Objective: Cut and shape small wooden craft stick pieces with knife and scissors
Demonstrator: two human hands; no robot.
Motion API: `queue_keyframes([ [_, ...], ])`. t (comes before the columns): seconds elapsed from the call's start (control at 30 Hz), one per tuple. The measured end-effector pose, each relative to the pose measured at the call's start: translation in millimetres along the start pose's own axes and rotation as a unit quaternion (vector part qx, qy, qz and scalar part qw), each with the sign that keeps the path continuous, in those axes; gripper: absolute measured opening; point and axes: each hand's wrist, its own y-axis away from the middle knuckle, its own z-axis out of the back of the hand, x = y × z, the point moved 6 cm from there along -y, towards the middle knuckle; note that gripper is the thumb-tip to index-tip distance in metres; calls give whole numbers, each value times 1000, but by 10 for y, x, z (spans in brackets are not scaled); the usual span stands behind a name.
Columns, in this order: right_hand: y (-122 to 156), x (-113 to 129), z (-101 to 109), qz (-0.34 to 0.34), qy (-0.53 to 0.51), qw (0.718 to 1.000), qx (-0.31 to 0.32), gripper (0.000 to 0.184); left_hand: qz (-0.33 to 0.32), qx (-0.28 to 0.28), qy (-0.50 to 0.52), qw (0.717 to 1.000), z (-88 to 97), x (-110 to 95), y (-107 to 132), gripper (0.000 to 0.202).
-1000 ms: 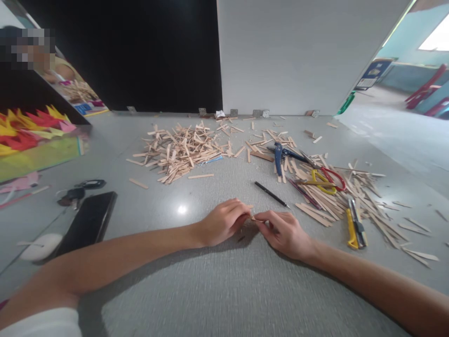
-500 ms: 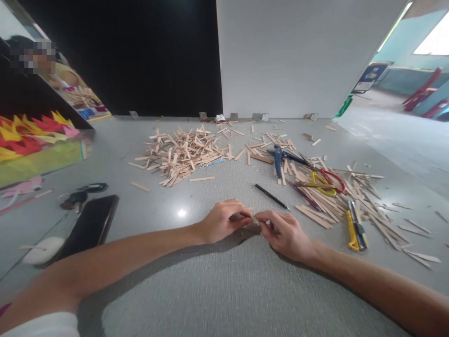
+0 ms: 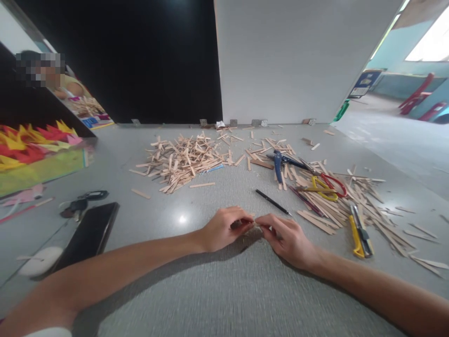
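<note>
My left hand (image 3: 224,230) and my right hand (image 3: 287,239) meet fingertip to fingertip over the grey table (image 3: 217,290). Both are closed in a pinch on a small wooden stick piece (image 3: 255,222), mostly hidden by the fingers. A black pen (image 3: 272,202) lies just beyond my right hand. Farther back sits a heap of wooden sticks (image 3: 182,159).
Right of my hands lie more sticks with red-and-yellow scissors (image 3: 326,186), blue pliers (image 3: 280,161) and a yellow utility knife (image 3: 359,230). A black phone (image 3: 89,234), keys (image 3: 80,203) and a white mouse (image 3: 37,260) lie at left. Coloured paper (image 3: 35,145) and another person are at far left.
The view has tilted slightly, so everything sits a little lower in frame. My fingertips have closed tighter together around the small stick piece; the hands stay in the same spot.
</note>
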Motion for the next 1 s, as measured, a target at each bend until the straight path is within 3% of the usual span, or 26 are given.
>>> queue_keyframes([
  [0.1, -1, 0, -9, 1, -3, 1000, -3, 22, -3, 5, 8, 1000, -9, -13, 15, 21],
  [0.3, 38, -81, -39, -54, -15, 998, -4, 28, 72, -1, 39, 997, -10, 70, 44, 14],
  [0.5, 42, -104, -65, -73, -19, 997, 7, 33, 30, -24, -20, 999, 14, 36, 18, 21],
  [0.7, 46, -117, -70, -77, -24, 997, 7, 45, 31, -16, -7, 999, 10, 33, 18, 21],
  [1.0, 59, -141, -93, -92, -33, 995, 22, 38, -11, -29, -36, 999, 5, 29, 60, 27],
])
